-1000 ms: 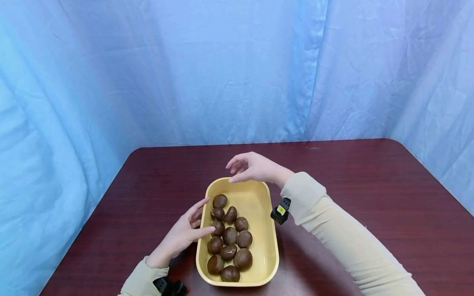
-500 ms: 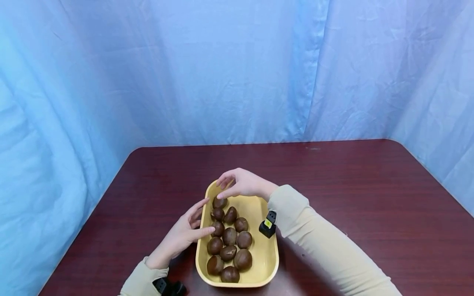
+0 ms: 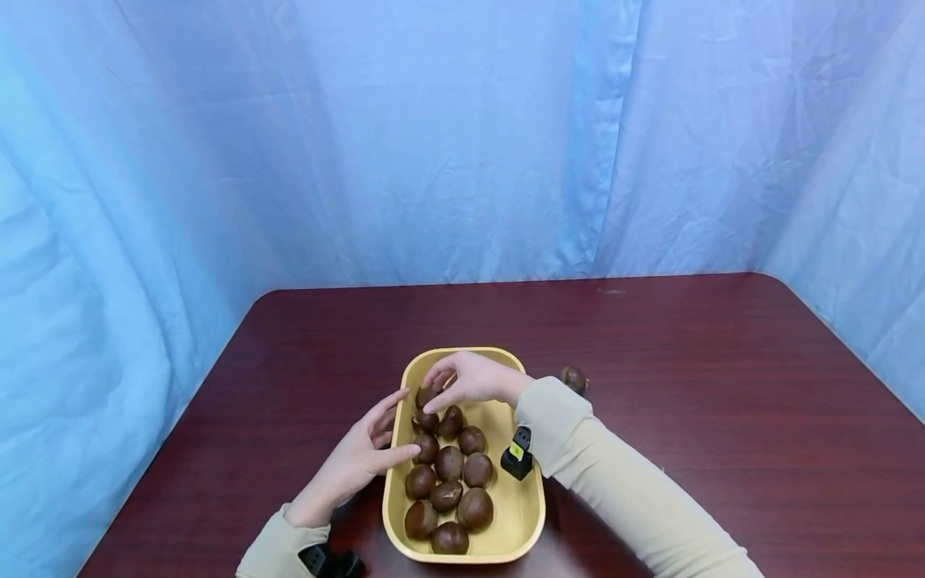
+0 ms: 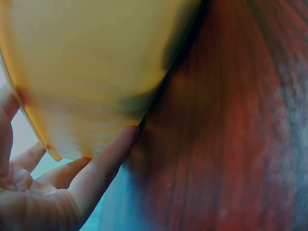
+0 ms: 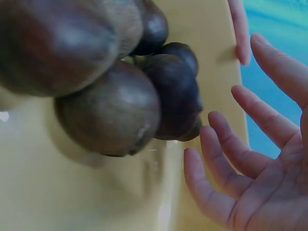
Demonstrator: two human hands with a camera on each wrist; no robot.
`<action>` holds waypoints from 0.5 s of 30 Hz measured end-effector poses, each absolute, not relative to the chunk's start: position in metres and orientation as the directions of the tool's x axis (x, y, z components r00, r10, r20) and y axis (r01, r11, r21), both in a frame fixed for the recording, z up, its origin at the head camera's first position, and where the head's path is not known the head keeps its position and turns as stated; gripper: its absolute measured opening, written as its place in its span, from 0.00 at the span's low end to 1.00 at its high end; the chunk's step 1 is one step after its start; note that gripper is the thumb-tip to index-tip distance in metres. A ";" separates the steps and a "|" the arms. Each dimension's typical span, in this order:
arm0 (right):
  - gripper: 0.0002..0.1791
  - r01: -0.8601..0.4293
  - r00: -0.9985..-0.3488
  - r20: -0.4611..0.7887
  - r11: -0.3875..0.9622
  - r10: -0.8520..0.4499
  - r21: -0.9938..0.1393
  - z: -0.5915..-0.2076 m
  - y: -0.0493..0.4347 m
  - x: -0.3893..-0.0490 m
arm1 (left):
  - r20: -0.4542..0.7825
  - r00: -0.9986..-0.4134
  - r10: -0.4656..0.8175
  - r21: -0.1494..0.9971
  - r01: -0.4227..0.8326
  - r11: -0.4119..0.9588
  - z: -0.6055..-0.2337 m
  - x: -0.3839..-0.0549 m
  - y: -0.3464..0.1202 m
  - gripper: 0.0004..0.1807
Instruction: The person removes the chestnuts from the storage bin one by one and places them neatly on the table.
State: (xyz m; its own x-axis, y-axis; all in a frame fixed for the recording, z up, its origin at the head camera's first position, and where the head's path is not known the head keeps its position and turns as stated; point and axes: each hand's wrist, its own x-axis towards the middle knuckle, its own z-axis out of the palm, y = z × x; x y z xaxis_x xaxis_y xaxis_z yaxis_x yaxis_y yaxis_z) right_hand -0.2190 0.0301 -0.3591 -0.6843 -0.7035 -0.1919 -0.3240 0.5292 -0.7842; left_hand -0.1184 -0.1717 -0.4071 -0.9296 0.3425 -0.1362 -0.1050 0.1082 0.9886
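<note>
A yellow rectangular tub holds several brown chestnuts, gathered mostly along its left side. My left hand holds the tub's left wall, thumb over the rim and fingers along the outside. The left wrist view shows those fingers against the outer face of the tub. Over the far left part of the tub, my right hand hovers above the chestnuts with its fingers loosely bent. From the right wrist, its fingers appear spread, nothing between them, beside a cluster of chestnuts.
One chestnut lies on the dark red table, just beyond the right sleeve. Blue curtains enclose the table at the back and sides. Small black cameras are strapped at both wrists.
My right hand has come from above the tub's far rim toward me and down into the tub's far left part. The table chestnut shows from behind the sleeve. My left hand stays put.
</note>
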 end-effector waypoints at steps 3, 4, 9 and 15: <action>0.18 -0.335 -0.684 -0.188 0.533 -0.705 -0.777 -0.364 0.029 -0.218 | -0.144 -0.929 0.341 0.988 -0.113 0.108 -0.407 -0.118 -0.172 0.44; 0.18 -0.341 -0.684 -0.185 0.533 -0.706 -0.774 -0.365 0.029 -0.218 | -0.145 -0.929 0.341 0.988 -0.115 0.107 -0.407 -0.118 -0.172 0.44; 0.18 -0.354 -0.686 -0.178 0.538 -0.706 -0.765 -0.368 0.027 -0.218 | -0.145 -0.928 0.343 0.987 -0.113 0.110 -0.407 -0.117 -0.174 0.44; 0.17 -0.317 -0.699 -0.211 0.561 -0.683 -0.765 -0.368 0.026 -0.218 | -0.132 -0.929 0.346 0.989 -0.098 0.112 -0.406 -0.118 -0.175 0.44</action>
State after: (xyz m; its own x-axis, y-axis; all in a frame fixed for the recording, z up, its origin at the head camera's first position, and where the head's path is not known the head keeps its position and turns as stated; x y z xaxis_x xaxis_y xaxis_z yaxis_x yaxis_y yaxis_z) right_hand -0.2175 0.0265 -0.3681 -0.6988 -0.6835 -0.2111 -0.3174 0.5607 -0.7647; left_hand -0.1175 -0.1747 -0.4064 -0.9289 0.3462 -0.1316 -0.0983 0.1122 0.9888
